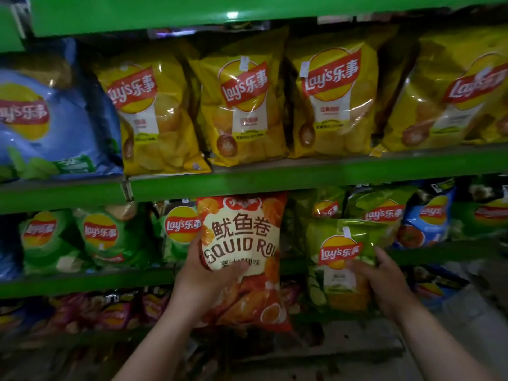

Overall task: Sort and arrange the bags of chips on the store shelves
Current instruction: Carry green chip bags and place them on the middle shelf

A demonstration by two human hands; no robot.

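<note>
Shelves (302,174) with green front edges run across before the person, packed with bags of chips. Far out to the left of the left hand, and well above it, leans a big blue bag (52,125). Lower down, level with the hands and to their left, green bags (101,237) stand in a row. Under those, beside the left forearm, sit purple bags (115,312), too dim to read.

The left hand (209,281) grips a squid roll bag (242,251), orange and cream, by its left edge. The thumb is curled across the front and the fingers are wrapped behind. The bag is held upright in front of the middle shelf, its top reaching the shelf edge above.

Straight above both hands, four yellow bags (242,111) stand side by side on the upper shelf.

Just right of the squid roll bag, with a gap between, the right hand (384,281) holds a lime bag (341,257). The thumb lies on its front and the fingers reach round its right edge, and the bag is upright at the front of the middle shelf. Behind it stand other lime packs (379,207). Further right of the right hand, a little above it, are small blue packs (428,221).
</note>
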